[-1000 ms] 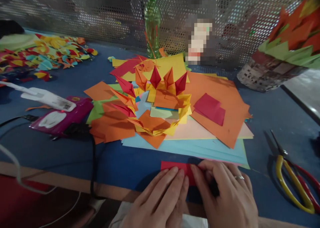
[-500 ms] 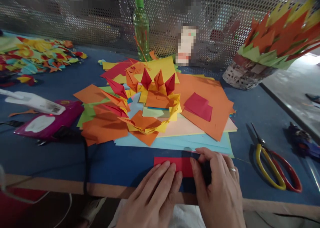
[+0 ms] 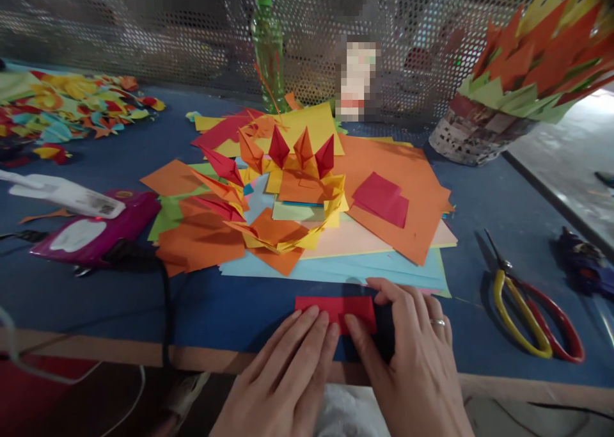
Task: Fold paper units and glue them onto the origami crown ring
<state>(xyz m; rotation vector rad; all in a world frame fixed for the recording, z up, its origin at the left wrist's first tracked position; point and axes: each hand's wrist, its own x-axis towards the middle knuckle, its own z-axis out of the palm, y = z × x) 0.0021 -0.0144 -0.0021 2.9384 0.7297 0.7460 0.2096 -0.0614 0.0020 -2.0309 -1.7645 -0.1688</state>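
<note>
A small red folded paper (image 3: 359, 308) lies flat near the table's front edge, its long side running left to right. My left hand (image 3: 288, 366) rests on its left part with fingers stretched out flat and side by side. My right hand (image 3: 407, 341), with a ring on one finger, presses the thumb on the paper's lower edge near the middle. Its other fingers arch apart from the thumb, beyond the paper's right end, holding nothing. Behind the paper stands a ring of folded yellow, orange and red paper points (image 3: 278, 150) on stacked coloured sheets.
Scissors (image 3: 522, 312) with yellow and red handles lie at right. A purple device (image 3: 115, 222) with a black cable is at left. Farther back are a green bottle (image 3: 268, 47), paper scraps (image 3: 71, 104) and a basket (image 3: 472, 130) with orange paper spikes. Light blue sheets (image 3: 330, 272) lie ahead.
My right thumb has slid left along the red paper from its right end to near its middle. My left hand stays on the paper, shifted slightly left in view.
</note>
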